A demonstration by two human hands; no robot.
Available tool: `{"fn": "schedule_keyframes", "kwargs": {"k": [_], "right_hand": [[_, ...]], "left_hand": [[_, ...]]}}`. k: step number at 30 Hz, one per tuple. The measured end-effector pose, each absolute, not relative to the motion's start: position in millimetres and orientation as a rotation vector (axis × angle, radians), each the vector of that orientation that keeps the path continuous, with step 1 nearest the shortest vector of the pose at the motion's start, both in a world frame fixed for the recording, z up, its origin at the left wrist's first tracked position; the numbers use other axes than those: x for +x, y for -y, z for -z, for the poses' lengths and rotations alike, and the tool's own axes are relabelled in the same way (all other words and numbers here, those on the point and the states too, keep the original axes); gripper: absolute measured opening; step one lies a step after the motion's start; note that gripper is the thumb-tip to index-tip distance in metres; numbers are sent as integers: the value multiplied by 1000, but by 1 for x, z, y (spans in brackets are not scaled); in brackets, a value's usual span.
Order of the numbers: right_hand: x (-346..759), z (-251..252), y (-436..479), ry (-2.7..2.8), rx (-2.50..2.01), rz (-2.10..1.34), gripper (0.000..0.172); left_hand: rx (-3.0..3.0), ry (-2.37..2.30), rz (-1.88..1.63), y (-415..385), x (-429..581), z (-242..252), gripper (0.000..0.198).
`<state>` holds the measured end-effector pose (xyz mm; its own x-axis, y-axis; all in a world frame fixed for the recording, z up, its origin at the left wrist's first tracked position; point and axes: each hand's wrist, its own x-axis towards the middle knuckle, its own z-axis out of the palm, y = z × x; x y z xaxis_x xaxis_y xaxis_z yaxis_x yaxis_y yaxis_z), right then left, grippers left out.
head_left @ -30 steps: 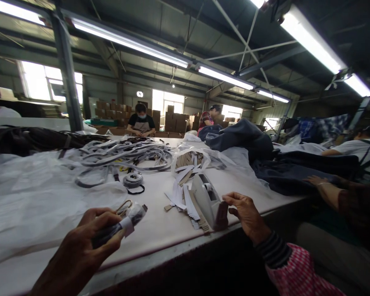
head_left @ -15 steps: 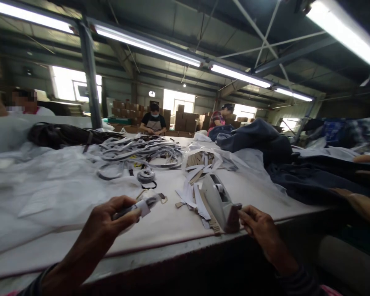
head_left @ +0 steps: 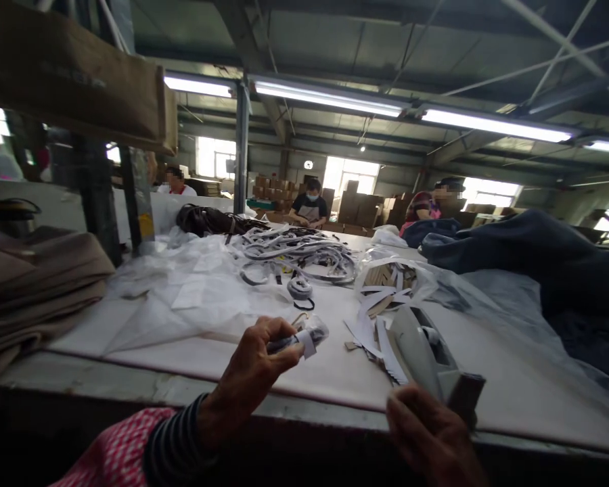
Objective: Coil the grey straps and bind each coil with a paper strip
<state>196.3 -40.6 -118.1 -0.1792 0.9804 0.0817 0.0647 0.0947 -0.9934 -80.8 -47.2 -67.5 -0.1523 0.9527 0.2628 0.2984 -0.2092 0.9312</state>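
**Left hand (head_left: 251,379) closed, right hand (head_left: 431,433) curled at the bench edge**

From our head camera, we look down a long white work table (head_left: 329,382) in a factory shed. Our left hand clamps a small bundle of dark strap wrapped in clear plastic with a white paper band (head_left: 304,340), fingers and thumb together around it, and a thin brass-coloured loop (head_left: 299,318) shows just beyond. A dark striped sleeve (head_left: 175,433) and a pink checked cuff (head_left: 116,450) run back from that wrist.

Our right hand sits low at the bottom of the view, fingers curled, just beside a grey tape dispenser (head_left: 421,352) lying on its side. We cannot tell whether the fingers touch it or hold anything.

Around the dispenser lie white zigzag paper offcuts (head_left: 386,341). Behind them, a clear plastic bag holds tan cardboard strips (head_left: 386,277). Further along the table are a heap of looped grey-white straps (head_left: 299,253) and a small coiled roll (head_left: 300,289). A sheet of clear plastic (head_left: 183,291) spreads to the left, folded tan fabric (head_left: 35,277) hangs at the left edge, and dark navy cloth (head_left: 563,270) is piled on the right. Beyond the table, a masked co-worker in an apron (head_left: 309,203) stands before stacked cardboard boxes (head_left: 360,213).
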Motion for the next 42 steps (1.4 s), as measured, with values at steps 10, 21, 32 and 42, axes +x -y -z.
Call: {"fn": "schedule_keyframes", "kwargs": {"k": [10,21,32,42], "right_hand": [[82,102,30,1202,-703,-1584,40],[55,135,13,1110,-635,-1617,42],[46,127,26,1238,-647,-1515,42],[97,107,19,1917,-490,10,33]], "left_hand": [[1642,-1479,-1472,54,-72,78,11],[1234,-1323,-1373,49,-81,83,25],[1087,-1139,-1389,66,-66,61,29],[1037,-1239,-1371,65,-77,55,29]]}}
